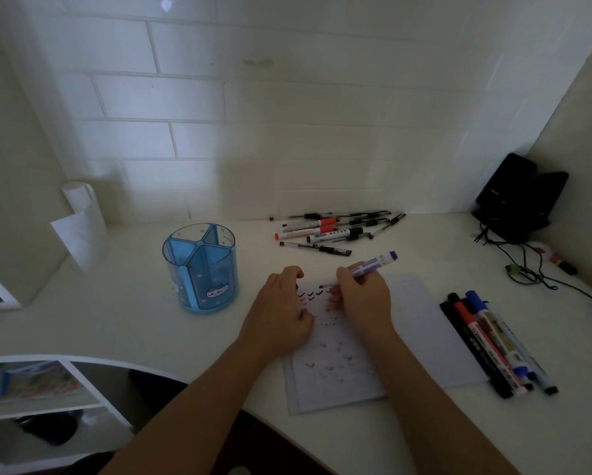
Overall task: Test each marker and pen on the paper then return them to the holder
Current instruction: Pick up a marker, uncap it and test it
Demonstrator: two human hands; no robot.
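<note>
Worktop [407, 440] is white, set in a corner against a tiled wall. Back R corner: 2 black speakers [519, 197] w/ cables [527, 269] trailing fwd. Back L: 1 paper roll [82, 214] leaning at the wall. Lower L: a white shelf unit [47, 406], contents blurred.

1 blue holder [200, 269], see-through, split into wedge compartments, stands upright L of the paper [373, 354] and well apart from the loose pile [332, 231]. The pile lies at the back near the wall: approx 3 thick markers (2 red caps, 1 black) plus a bunch of thin black pens, too overlapped to count. R of the paper, just beside its edge, a row of markers [493, 344] lies side by side; looks like 4, w/ black, red and blue caps.

1 sheet of paper, front-centre, covered w/ small red and dark ticks. Both forearms cross its lower part and hide some marks.

R hand [363, 296] grips 1 purple marker [373, 264] in a writing hold, blue end tilted up and away to the R, tip down at the paper's top edge by the ticks. L hand [281, 310] rests on the paper's L side, knuckles up, fingers curled under; can't tell if it holds anything.
</note>
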